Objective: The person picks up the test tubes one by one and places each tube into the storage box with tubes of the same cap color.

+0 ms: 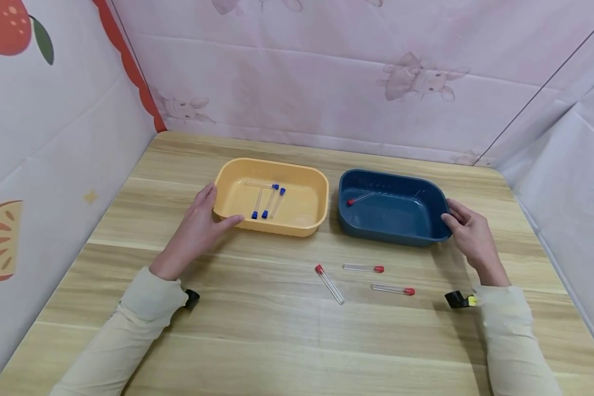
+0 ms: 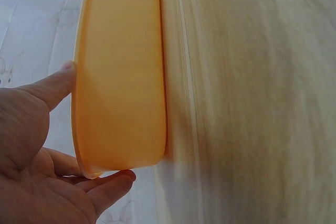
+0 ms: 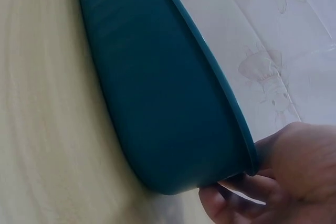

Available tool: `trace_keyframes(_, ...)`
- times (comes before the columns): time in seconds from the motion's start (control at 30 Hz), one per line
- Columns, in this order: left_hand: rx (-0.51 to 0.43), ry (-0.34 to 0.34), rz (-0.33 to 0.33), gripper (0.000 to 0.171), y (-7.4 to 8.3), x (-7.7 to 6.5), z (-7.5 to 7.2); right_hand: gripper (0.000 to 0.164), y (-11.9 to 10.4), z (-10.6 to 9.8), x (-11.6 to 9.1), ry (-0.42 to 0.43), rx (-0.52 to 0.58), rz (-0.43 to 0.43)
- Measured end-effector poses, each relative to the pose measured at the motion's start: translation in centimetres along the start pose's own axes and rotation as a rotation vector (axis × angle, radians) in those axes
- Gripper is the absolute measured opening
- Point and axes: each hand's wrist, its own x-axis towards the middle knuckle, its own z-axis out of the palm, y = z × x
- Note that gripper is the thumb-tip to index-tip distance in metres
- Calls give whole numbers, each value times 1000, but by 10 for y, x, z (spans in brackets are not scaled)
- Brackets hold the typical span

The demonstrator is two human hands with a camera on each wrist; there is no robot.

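A yellow plastic basin (image 1: 301, 208) holds several clear tubes with blue caps (image 1: 265, 214). My left hand (image 1: 198, 228) grips its near left corner, thumb at the front rim and fingers along the left end; the left wrist view shows the fingertips against the outside of the basin wall (image 2: 121, 77). To the right, a dark blue basin (image 1: 391, 213) contains one tube with a red cap (image 1: 360, 199). My right hand (image 1: 475, 236) holds this basin by its right end, thumb over the rim, fingers curled against the outer wall (image 3: 163, 93).
Three red-capped tubes lie on the wooden table (image 1: 257, 330) in front of the basins: a slanted tube (image 1: 330, 285), a tube (image 1: 362, 268) near the blue basin and a third tube (image 1: 392, 289) nearer me. A printed cloth (image 1: 326, 82) hangs behind the table.
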Motion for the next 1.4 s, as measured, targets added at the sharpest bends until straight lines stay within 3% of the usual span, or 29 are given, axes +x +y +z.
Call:
trace_keyframes(0.77,-3,-20,-11,106,2,-1,-1,59,1,0,-21,-36,-70,-73)
trace_keyframes(1.2,0,-18,3,105,2,0,-1,88,3,-11,-38,-203,-76,-91)
trace_keyframes(1.4,3,-20,5,106,1,0,0,95,6,-13,-41,-236,-45,-131)
